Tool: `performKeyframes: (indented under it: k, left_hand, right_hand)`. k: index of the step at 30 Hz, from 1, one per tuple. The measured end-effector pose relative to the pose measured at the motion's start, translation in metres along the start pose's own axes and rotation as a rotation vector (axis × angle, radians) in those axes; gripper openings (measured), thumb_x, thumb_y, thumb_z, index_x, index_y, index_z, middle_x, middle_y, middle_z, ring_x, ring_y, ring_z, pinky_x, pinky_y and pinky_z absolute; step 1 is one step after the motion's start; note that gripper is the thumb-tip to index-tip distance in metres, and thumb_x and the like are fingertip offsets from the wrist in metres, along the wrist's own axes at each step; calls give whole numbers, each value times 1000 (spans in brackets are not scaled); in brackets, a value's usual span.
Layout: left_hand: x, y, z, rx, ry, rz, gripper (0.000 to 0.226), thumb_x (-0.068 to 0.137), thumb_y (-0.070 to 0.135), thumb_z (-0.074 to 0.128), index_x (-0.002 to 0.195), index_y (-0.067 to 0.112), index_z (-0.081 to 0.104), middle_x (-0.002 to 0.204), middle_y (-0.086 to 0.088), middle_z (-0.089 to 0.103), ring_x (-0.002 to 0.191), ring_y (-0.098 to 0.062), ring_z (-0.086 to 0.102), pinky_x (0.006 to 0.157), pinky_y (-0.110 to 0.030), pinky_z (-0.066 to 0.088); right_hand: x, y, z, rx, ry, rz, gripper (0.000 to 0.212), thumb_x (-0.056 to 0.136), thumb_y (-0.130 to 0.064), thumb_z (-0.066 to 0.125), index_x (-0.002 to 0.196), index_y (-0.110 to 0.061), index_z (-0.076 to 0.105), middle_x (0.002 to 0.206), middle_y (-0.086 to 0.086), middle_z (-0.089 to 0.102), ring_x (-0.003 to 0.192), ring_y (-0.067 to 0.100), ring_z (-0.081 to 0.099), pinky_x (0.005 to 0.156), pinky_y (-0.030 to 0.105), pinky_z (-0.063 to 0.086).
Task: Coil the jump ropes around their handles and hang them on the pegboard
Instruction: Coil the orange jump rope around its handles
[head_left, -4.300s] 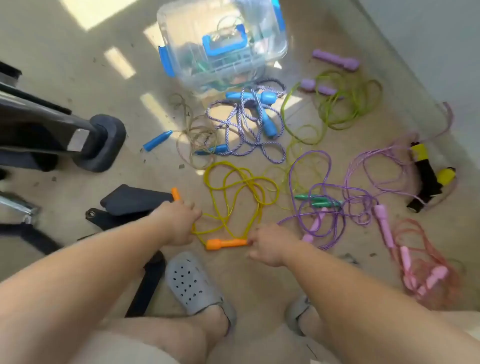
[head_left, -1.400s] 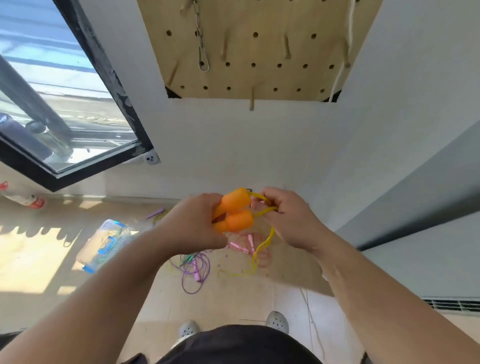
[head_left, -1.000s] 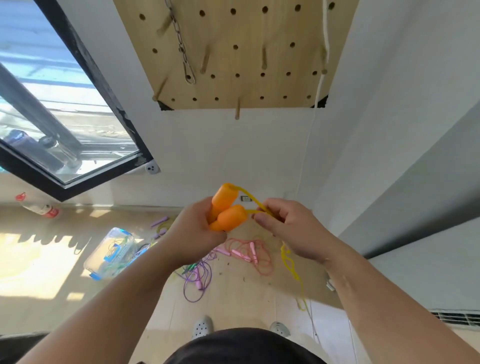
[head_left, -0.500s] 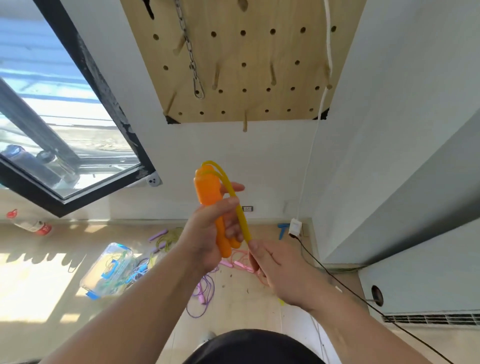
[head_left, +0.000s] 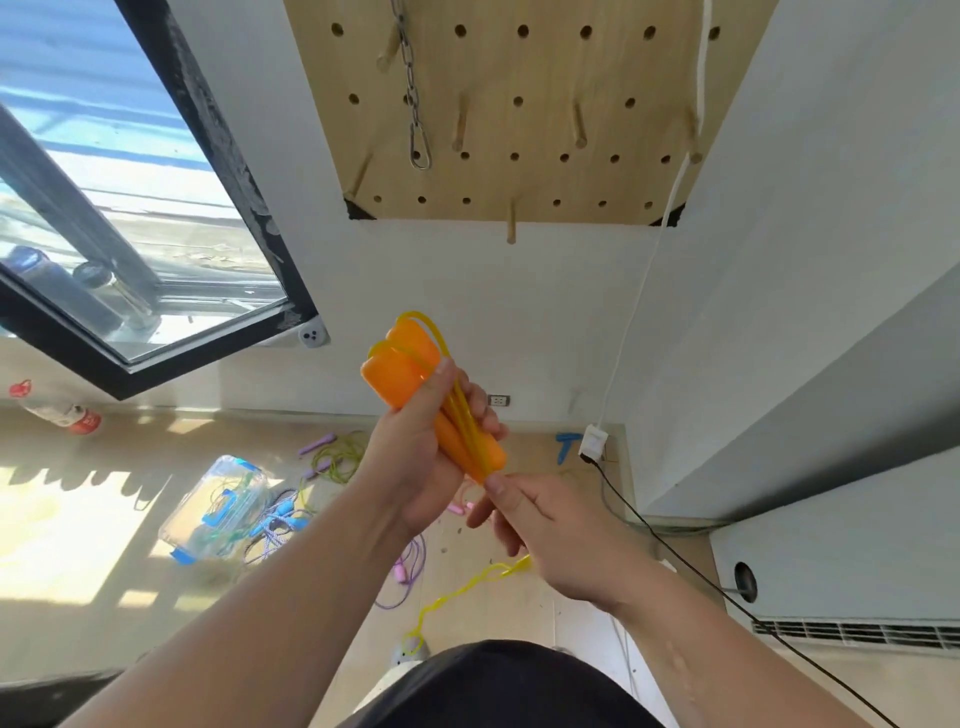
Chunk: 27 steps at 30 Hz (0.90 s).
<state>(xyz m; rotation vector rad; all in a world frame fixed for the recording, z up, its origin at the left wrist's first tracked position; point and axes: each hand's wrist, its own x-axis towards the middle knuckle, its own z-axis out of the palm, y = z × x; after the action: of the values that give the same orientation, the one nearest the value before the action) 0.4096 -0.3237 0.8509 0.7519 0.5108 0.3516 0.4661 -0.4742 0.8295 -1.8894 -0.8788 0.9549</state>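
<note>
I stand facing the wall. My left hand (head_left: 415, 457) grips the two orange handles (head_left: 397, 371) of a jump rope, held side by side and pointing up. Its yellow rope (head_left: 457, 410) loops over the handle tops and runs down along them. My right hand (head_left: 524, 512) pinches that rope just below the handles' lower ends. The rope's slack (head_left: 457, 587) hangs down toward the floor. The wooden pegboard (head_left: 519, 124) with several pegs is on the wall above.
A chain with a carabiner (head_left: 415, 130) and a white cord (head_left: 644, 280) hang at the pegboard. On the floor lie a clear plastic box (head_left: 218, 509) and several other jump ropes (head_left: 337, 457). A black cable (head_left: 675, 551) runs along the right. A window (head_left: 130, 218) is left.
My left hand has tilted the handles slightly and another pass of rope lies along them. My right hand has stayed just below the handles, holding the rope.
</note>
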Motion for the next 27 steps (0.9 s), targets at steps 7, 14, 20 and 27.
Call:
performKeyframes:
  k: [7,14,20,27]
  left_hand:
    - [-7,-1,-3,70,17,24,11,89,11,70,85,14,60,78,-14,65,80,-34,69,90,-54,52]
    - [-7,-9,3,210,86,30,32,93,28,57,119,10,57,122,-13,73,109,-23,72,99,-56,51]
    - [-11,-30,15,306,101,-3,40,82,46,71,117,29,72,126,-1,71,107,-26,70,77,-45,61]
    - [-6,-34,8,428,139,-78,55,76,52,72,127,34,66,117,7,75,111,-15,71,100,-48,49]
  right_hand:
    - [6,9,-3,25,-54,11,30,101,-54,38,109,-34,60,58,-21,55,56,-2,53,64,21,37]
    - [13,19,-13,65,-17,-66,37,104,-39,49,140,-45,42,91,-6,64,68,4,62,67,26,51]
    - [25,17,-20,5,42,-162,35,95,-55,58,129,-47,51,96,-21,66,75,0,64,70,24,48]
    - [26,16,-38,129,69,-171,25,104,-38,49,112,-22,66,80,15,66,65,16,61,65,29,49]
